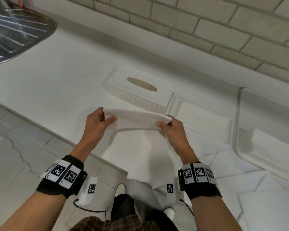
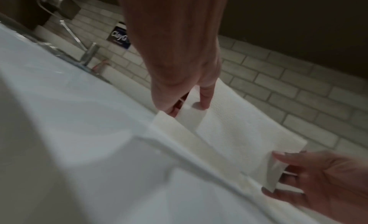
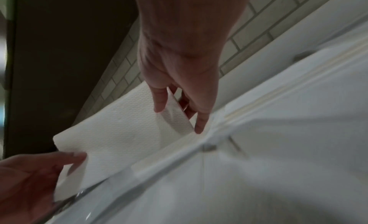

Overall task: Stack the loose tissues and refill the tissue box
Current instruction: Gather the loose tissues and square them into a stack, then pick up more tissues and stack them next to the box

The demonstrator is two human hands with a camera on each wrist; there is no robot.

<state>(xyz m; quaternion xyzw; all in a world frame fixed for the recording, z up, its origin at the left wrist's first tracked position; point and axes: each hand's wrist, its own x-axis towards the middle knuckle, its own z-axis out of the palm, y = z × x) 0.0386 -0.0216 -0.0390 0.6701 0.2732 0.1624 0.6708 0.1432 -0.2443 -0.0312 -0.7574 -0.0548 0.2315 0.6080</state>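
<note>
Nearest the camera in the head view, loose tissues (image 1: 137, 157) lie spread flat on the white counter (image 1: 57, 90), their near edges hanging past the counter's front edge above the tiled floor (image 1: 15, 155). More sheets (image 1: 250, 189) lie overlapping on the counter to the right, below a white tray (image 1: 237, 130). Above the flat sheets, both hands hold one folded tissue (image 1: 135, 118) off the counter, stretched between them. The left hand (image 1: 97, 124) pinches the tissue's left end, thumb on the near side and fingers (image 2: 205, 98) curled behind; the left wrist view shows one finger pressing on the upper face of the paper. The right hand (image 1: 172, 129) pinches the right end the same way, its fingers (image 3: 161, 100) clamped on a turned-over corner of the paper. Just beyond the held tissue the tissue box (image 1: 138, 90), white with a woven pattern and an oval slot in its top, sits on the counter, a flat sheet tucked against its near side. A steel draining board (image 1: 12, 35) lies at the far left, and a wall of pale brick tiles (image 1: 207, 27) runs behind
</note>
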